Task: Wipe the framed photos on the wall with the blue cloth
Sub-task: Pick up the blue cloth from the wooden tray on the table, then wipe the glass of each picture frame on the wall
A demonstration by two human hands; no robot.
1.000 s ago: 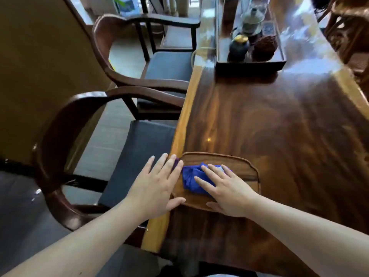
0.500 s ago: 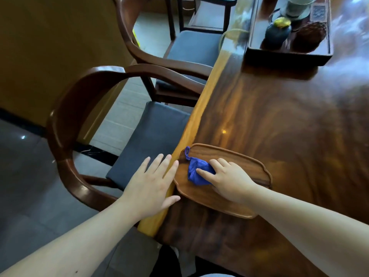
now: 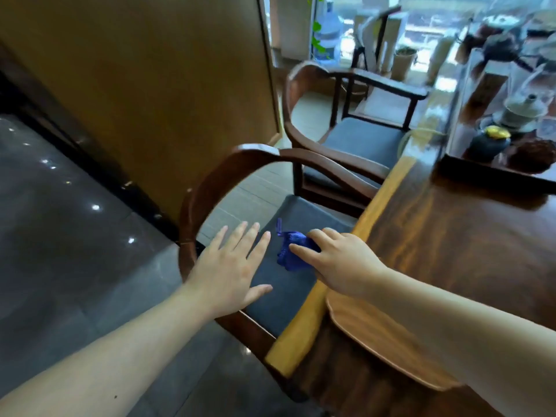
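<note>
My right hand [image 3: 340, 264] grips the crumpled blue cloth [image 3: 290, 251] and holds it in the air over the grey seat of the nearest chair [image 3: 210, 188], left of the table edge. The cloth hangs from under my fingers. My left hand [image 3: 230, 270] is spread flat with its fingers apart, empty, hovering over the same seat just left of the cloth. No framed photos are in view; a plain ochre wall [image 3: 150, 85] fills the upper left.
A shallow wooden tray [image 3: 376, 335] lies on the dark wooden table [image 3: 466, 251] under my right forearm. A second armchair [image 3: 355, 136] stands farther back. A tea tray with pots [image 3: 496, 152] sits at the table's far end. Dark glossy floor [image 3: 60, 236] lies at left.
My right hand closed on the blue cloth, lifted it off the wooden tray and carried it left past the table edge. The view swung left and up toward the wall.
</note>
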